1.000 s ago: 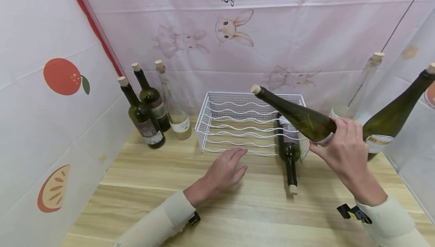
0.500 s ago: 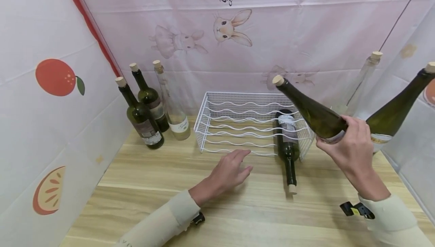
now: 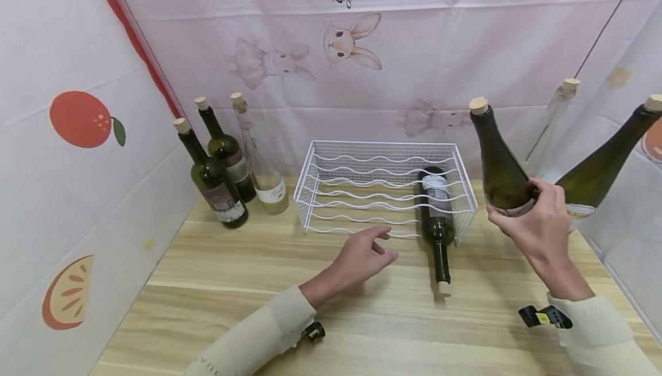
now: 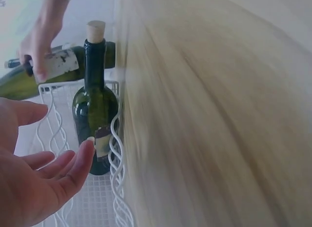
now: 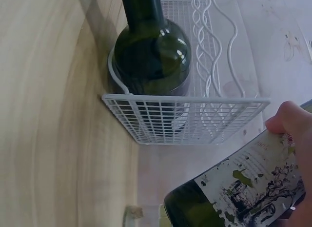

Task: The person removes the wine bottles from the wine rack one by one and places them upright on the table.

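Observation:
My right hand (image 3: 543, 221) grips a green corked wine bottle (image 3: 500, 169) by its lower body, right of the white wire rack (image 3: 383, 203). The bottle stands nearly upright, its neck tipped slightly left. Its worn, printed label (image 5: 258, 178) shows in the right wrist view, partly covered by the fingers. Inside the rack at the right end lies a dark green wine bottle (image 3: 438, 215), neck toward me and cork past the front edge. My left hand (image 3: 362, 255) hovers before the rack's front, fingers loosely bent and holding nothing; in the left wrist view the hand (image 4: 44, 173) appears near that lying bottle.
Two dark green bottles (image 3: 219, 192) and a clear bottle (image 3: 269, 180) stand at the back left. Behind my right hand are another clear bottle (image 3: 548, 126) and a leaning green bottle (image 3: 600, 169). Printed cloth walls (image 3: 414, 48) enclose the wooden table (image 3: 393, 318).
The bottle in my right hand has swung from a leftward tilt to nearly upright and moved right. My left hand has drifted slightly right. The bottle in the rack stays put.

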A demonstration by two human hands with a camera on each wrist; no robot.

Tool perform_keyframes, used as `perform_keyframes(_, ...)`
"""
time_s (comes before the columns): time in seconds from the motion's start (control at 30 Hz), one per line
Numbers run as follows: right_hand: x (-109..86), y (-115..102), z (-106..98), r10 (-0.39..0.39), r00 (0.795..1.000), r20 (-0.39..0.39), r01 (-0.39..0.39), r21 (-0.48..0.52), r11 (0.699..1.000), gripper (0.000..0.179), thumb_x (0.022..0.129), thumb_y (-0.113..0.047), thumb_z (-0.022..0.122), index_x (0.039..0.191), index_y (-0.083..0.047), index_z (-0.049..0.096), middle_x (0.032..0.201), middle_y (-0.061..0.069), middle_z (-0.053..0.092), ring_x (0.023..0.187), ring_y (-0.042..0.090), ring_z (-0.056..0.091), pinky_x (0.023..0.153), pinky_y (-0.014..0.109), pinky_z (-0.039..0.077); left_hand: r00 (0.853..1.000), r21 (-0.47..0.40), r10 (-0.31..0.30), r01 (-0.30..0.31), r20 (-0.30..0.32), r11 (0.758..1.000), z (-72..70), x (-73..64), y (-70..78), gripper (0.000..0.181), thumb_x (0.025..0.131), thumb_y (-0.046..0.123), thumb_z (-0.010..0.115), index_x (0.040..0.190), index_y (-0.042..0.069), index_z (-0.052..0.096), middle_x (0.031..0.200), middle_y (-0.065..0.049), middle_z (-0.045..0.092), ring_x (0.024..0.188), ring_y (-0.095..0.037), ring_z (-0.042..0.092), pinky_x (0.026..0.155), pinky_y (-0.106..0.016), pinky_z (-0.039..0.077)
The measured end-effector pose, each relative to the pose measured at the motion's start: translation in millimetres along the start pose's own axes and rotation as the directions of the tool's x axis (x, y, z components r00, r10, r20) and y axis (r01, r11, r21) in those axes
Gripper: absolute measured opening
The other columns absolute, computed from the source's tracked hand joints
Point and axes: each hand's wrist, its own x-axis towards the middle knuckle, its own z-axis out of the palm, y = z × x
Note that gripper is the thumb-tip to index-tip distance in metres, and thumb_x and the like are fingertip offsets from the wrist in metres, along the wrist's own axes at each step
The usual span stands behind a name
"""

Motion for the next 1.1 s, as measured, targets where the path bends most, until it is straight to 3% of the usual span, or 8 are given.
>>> perform_keyframes(0.17,-3.4,7,3,0.097,0.995,0.017,-0.097,0.025,0.995,0.091,0.059,-0.021,0.093,0.136,0.007,0.053,0.118,0.033,0.057,0.106,0.045,0.051,0.076,0.051,0.034,0.997,-0.137,-0.070,0.072,0.022,0.988,5.1,6.3,-0.6,0.061,0.093,0.030,0.076,0.147,0.009,0.056,0.133,-0.011,0.072,0.095,-0.012,0.076,0.066,-0.017,0.059)
perform_keyframes(0.37,-3.5,16,7,0.177,0.984,0.037,-0.178,0.026,0.984,0.085,0.064,-0.025,0.091,0.134,0.007,0.056,0.119,0.032,0.057,0.109,0.045,0.052,0.079,0.053,0.034,0.992,-0.221,-0.113,0.121,0.048,0.968,10.3,12.9,-2.8,0.065,0.092,0.031,0.077,0.148,0.007,0.055,0.134,-0.010,0.071,0.095,-0.010,0.075,0.070,-0.019,0.060)
perform_keyframes(0.57,-1.5,23,9,0.256,0.962,0.098,-0.259,0.019,0.966,0.088,0.069,-0.026,0.090,0.140,0.009,0.052,0.128,0.034,0.057,0.116,0.048,0.053,0.089,0.060,0.038,0.980,-0.391,-0.150,0.190,0.131,0.900,18.3,19.9,1.8,0.068,0.093,0.028,0.077,0.150,0.003,0.050,0.139,-0.020,0.066,0.090,-0.028,0.079,0.071,-0.032,0.065)
perform_keyframes(0.8,0.2,30,14,0.316,0.939,0.137,-0.321,0.021,0.947,0.091,0.071,-0.028,0.088,0.144,0.009,0.048,0.134,0.035,0.055,0.123,0.050,0.051,0.098,0.065,0.038,0.963,-0.447,-0.205,0.264,0.178,0.854,27.8,29.0,5.6,0.071,0.093,0.024,0.077,0.152,0.001,0.047,0.140,-0.021,0.064,0.087,-0.035,0.079,0.073,-0.035,0.065)
perform_keyframes(1.1,-0.7,42,20,0.345,0.924,0.164,-0.352,0.012,0.936,0.090,0.072,-0.029,0.088,0.143,0.009,0.049,0.132,0.036,0.056,0.122,0.049,0.051,0.098,0.063,0.039,0.938,-0.551,-0.245,0.342,0.243,0.761,38.8,37.8,8.0,0.072,0.091,0.020,0.078,0.150,-0.005,0.045,0.133,-0.022,0.067,0.095,-0.042,0.077,0.074,-0.038,0.066)
